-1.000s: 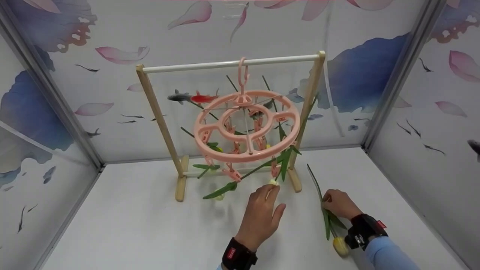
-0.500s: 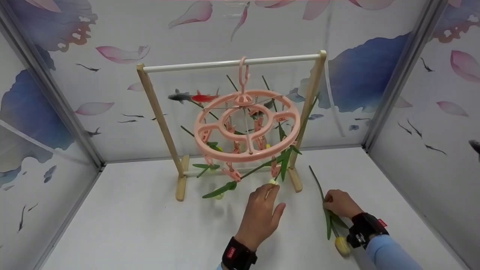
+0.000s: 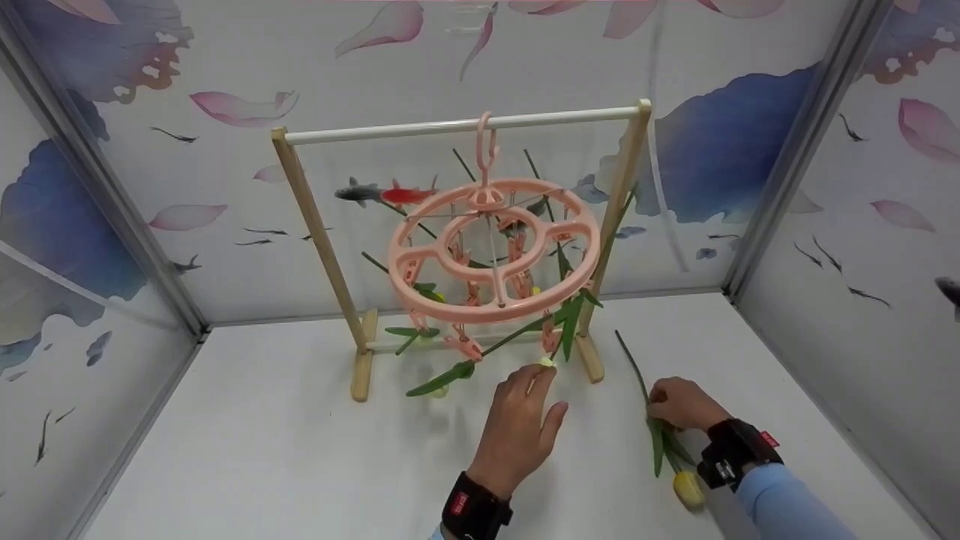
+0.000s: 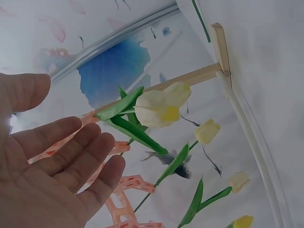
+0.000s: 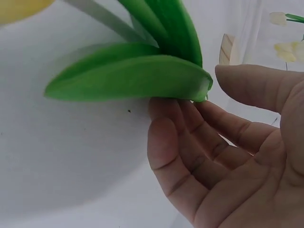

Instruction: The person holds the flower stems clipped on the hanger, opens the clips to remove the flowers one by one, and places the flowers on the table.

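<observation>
On the right of the table, my right hand (image 3: 686, 405) pinches a yellow tulip (image 3: 688, 489) around its stem, by the leaf bases. In the right wrist view, the thumb and curled fingers (image 5: 164, 142) close in on the base of a green leaf (image 5: 128, 78). My left hand (image 3: 517, 431) is raised with its fingers loosely extended, palm showing in the left wrist view. Its fingertips lie near a pale tulip (image 4: 156, 107), which hangs from a pink clip hanger (image 3: 495, 304). Several other tulips hang head down from the hanger's clips.
A wooden rack (image 3: 322, 240) with a white top rod (image 3: 390, 132) carries the hanger by its hook. The rack's right foot (image 3: 590, 358) stands between the two hands. Printed wall panels (image 3: 247, 45) enclose the white table (image 3: 247, 435) at the back and sides.
The right hand has stayed on the stem, and the yellow tulip's head has shifted slightly to the right. The left hand has barely moved beside the hanging tulip.
</observation>
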The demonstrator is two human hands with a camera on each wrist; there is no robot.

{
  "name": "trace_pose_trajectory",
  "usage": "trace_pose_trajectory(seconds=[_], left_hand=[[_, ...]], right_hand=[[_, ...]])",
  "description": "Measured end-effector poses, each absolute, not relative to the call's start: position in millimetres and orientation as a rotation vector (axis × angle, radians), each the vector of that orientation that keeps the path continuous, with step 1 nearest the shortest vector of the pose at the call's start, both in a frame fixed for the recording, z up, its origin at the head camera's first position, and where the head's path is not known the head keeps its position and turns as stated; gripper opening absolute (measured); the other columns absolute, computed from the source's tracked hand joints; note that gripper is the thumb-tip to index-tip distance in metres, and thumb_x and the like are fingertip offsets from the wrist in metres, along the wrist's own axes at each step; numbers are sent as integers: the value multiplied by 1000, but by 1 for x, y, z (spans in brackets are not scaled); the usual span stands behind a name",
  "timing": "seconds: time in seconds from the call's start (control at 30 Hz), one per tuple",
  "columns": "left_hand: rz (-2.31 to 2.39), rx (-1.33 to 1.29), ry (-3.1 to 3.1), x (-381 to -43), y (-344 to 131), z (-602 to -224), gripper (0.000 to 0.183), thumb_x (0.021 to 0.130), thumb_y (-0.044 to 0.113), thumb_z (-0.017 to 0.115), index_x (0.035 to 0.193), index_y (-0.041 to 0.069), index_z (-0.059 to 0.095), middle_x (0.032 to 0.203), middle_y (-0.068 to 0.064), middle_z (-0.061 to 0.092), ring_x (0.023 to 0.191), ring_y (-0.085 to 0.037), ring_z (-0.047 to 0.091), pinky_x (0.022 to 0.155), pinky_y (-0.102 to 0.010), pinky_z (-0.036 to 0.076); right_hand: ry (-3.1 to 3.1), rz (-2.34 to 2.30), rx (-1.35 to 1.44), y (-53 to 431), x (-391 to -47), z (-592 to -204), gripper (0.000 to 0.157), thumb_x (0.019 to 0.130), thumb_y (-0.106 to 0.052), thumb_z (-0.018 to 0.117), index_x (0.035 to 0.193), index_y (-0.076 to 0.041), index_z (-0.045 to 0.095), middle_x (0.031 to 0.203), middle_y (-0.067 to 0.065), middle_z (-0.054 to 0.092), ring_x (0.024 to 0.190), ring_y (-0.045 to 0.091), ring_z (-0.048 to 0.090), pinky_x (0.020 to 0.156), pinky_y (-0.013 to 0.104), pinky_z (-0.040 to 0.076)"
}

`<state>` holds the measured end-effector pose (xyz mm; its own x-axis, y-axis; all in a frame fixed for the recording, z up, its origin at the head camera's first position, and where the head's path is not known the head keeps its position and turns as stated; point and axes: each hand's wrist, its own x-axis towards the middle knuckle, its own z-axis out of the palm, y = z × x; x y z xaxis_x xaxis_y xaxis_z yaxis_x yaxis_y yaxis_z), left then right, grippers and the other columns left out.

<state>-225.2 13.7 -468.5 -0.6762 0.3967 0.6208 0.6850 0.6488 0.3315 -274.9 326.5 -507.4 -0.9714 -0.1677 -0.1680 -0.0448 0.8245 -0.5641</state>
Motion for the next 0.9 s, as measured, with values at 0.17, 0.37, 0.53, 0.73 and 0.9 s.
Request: trace_pose_trajectory(seconds=[0.17,0.37,0.53,0.73,0.9], left_hand=[[-805,-839,-2370,-224,12,-466,37,103,23,67,135,5,62,128,-10,62,118,-22,62,98,-39,54],[-820,-841,-2357,-224,10,-463,37,103,23,66,135,4,62,126,-10,62,115,-22,63,97,-38,54],[-822,-847,-2337,-223,8,-461,35,103,21,66,133,3,63,123,-10,63,112,-22,64,97,-38,54],[-868,-834,-2321,-220,5,-455,24,103,18,67,122,4,70,111,-7,68,102,-18,67,90,-34,56],[-881,-805,-2282,-218,2,-449,15,101,16,69,111,7,75,101,-4,71,93,-16,69,83,-32,57]], right_hand=[[2777,-846,-145,328,-274,-505,21,94,-9,66,107,9,65,96,16,66,74,22,65,62,38,57],[2766,-835,-145,330,-274,-503,28,95,-11,66,111,12,64,100,20,66,76,23,66,63,39,58],[2762,-843,-155,329,-272,-498,30,96,-11,65,112,13,63,101,20,66,72,21,66,62,38,57],[2776,-862,-243,318,-267,-478,27,98,-12,64,112,11,65,97,16,68,72,22,64,64,37,54],[2843,-812,-415,301,-262,-459,25,100,-15,64,110,7,68,101,16,69,87,28,66,75,45,55]])
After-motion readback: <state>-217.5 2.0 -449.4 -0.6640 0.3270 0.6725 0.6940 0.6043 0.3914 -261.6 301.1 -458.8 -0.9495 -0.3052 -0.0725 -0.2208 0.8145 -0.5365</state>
